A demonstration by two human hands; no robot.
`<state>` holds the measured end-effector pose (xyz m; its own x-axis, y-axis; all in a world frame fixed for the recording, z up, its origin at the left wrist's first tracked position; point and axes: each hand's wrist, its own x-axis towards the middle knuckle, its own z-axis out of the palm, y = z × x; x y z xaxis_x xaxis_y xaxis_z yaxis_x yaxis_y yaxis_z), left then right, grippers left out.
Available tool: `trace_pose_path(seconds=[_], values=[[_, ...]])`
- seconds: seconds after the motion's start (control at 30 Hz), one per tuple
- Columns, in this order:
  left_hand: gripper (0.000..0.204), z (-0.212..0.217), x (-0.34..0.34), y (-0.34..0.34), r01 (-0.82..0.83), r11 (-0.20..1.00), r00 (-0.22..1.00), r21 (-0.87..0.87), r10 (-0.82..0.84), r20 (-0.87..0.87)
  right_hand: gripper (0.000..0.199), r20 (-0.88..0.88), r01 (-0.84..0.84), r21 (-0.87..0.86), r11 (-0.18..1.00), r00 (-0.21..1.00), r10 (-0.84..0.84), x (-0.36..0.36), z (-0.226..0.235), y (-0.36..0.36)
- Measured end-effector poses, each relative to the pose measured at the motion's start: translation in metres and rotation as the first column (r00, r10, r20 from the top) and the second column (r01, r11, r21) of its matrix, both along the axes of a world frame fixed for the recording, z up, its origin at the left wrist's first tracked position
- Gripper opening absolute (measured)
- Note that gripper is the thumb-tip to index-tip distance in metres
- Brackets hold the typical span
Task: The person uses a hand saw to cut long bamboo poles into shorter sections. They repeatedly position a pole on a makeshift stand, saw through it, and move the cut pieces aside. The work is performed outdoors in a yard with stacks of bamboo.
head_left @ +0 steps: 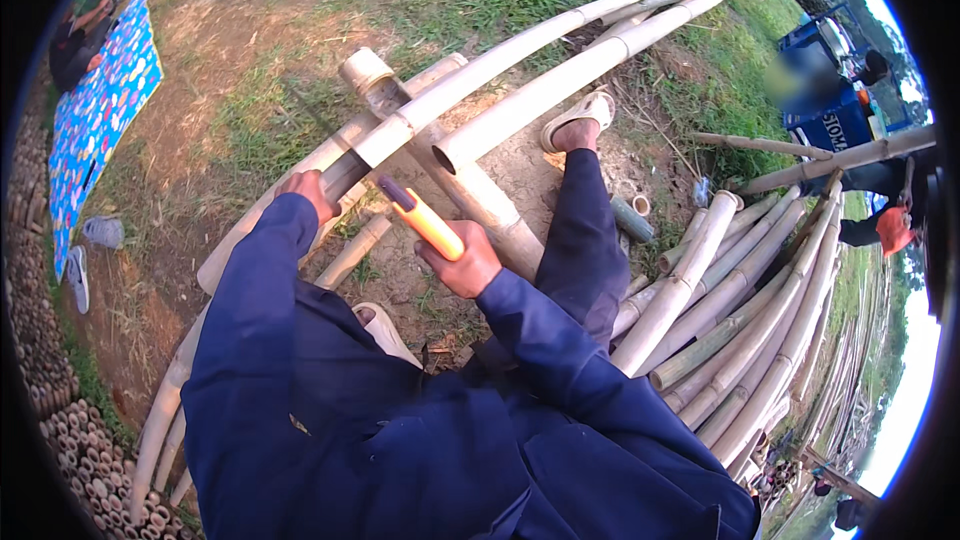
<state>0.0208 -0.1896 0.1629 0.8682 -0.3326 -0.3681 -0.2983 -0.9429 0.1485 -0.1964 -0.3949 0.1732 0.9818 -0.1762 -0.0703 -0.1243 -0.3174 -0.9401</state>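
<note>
My right hand point(466, 262) is closed round the orange handle of a hand saw point(432, 227). Its thin blade runs up and left from the dark front of the handle, crossing a long bamboo pole point(480, 73) near the pole's near end. Just left of the blade, my left hand point(310, 194) grips that pole's shaded end, its fingers partly hidden. Thicker bamboo lies crosswise beneath as a support point(490, 210). A second pole point(560, 95) rests alongside, its hollow end facing me.
Bamboo poles point(690, 285) are piled at my right. A short bamboo piece point(352, 253) lies near my left shoe point(385, 335); my right shoe point(580, 118) is beside the poles. A patterned blue sheet point(105, 120) and stacked cut bamboo point(90, 465) are at left. Another person's hand point(893, 230) shows at right.
</note>
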Motion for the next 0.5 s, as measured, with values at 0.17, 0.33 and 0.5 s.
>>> trace_pose_path(seconds=[0.17,0.33,0.5], values=[[0.053,-0.021,0.005,0.036,-0.051,0.987,0.998,-0.152,0.057,0.036,0.016,0.052,-0.073,0.029,0.997,0.996,0.072,-0.050,0.000,0.004],[0.050,-0.031,0.000,0.031,-0.049,0.974,0.997,-0.222,0.061,0.045,0.015,0.015,-0.027,0.007,1.000,1.000,0.027,-0.095,0.023,-0.013],[0.052,-0.005,-0.014,0.013,-0.109,0.979,0.994,-0.174,0.111,0.001,0.022,0.021,-0.039,-0.023,0.999,0.999,0.039,0.033,-0.018,0.016]])
